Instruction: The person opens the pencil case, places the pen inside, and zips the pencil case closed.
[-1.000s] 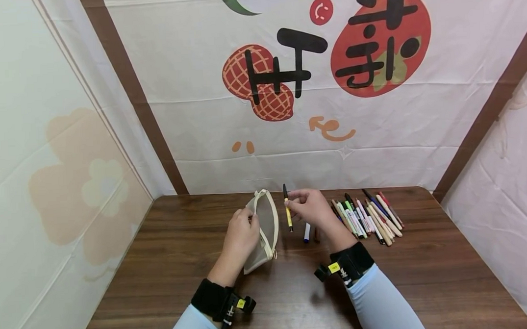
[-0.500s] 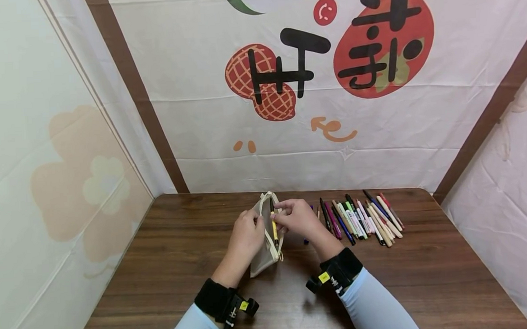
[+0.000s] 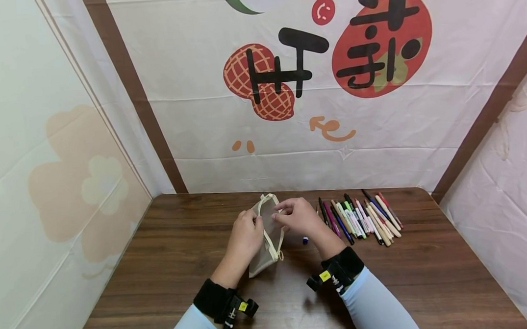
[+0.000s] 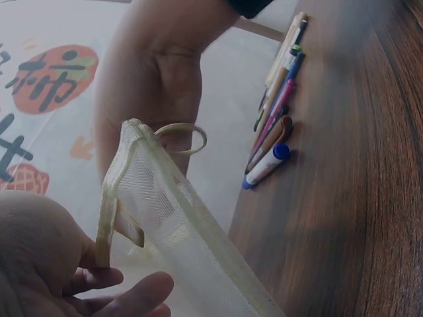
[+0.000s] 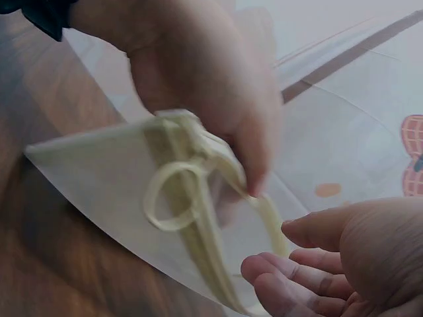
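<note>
Brown wooden table [image 3: 171,266] against printed cloth walls | left hand [image 3: 244,236] pinches cream mesh pouch [image 3: 266,238] near table's middle | right hand [image 3: 294,217] at pouch mouth, fingers loosely curled, holding nothing | pens [image 3: 363,219] toward back right edge

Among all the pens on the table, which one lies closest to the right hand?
The short white marker with the blue cap, lying alone just beside the right hand. All the other pens lie together in a row farther to the right.

Bold black stylised characters on backdrop cloth [image 3: 314,123], illegible
</note>
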`<action>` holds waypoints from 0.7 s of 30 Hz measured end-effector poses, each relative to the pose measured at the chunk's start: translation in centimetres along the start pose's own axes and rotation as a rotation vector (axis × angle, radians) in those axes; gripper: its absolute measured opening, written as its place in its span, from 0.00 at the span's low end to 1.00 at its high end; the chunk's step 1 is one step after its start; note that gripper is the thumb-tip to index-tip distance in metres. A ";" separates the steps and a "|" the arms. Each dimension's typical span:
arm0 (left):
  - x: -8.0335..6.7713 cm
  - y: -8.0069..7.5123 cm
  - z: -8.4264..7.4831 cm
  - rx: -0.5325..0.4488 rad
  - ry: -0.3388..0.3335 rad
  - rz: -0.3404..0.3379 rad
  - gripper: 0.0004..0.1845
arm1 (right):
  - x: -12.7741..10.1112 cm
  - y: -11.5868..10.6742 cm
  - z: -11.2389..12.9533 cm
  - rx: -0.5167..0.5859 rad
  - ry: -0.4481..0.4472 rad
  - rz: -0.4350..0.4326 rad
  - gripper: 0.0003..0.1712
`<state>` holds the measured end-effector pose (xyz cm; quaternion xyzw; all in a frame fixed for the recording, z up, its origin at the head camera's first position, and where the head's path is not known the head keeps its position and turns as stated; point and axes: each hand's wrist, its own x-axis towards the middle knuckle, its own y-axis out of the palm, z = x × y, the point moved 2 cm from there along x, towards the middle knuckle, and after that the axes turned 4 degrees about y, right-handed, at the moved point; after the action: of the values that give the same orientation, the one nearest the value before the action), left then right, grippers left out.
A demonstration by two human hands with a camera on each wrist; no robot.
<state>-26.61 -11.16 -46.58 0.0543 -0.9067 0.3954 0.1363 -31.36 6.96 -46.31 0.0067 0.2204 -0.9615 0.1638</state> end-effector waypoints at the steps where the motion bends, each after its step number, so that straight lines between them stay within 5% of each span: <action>1: 0.0 0.0 0.0 0.001 -0.001 0.001 0.11 | -0.1 -0.4 0.0 0.000 0.004 -0.007 0.18; 15: 0.0 -0.1 0.0 0.005 0.002 -0.003 0.11 | -1.3 -7.4 0.0 -0.045 0.022 -0.143 0.17; 21: 0.1 -0.2 0.1 0.004 -0.007 -0.006 0.12 | -2.0 -10.5 -0.2 -0.154 0.063 -0.215 0.20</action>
<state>-26.71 -11.32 -46.47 0.0588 -0.9062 0.3967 0.1342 -32.85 16.56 -41.90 0.0004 0.2981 -0.9531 0.0529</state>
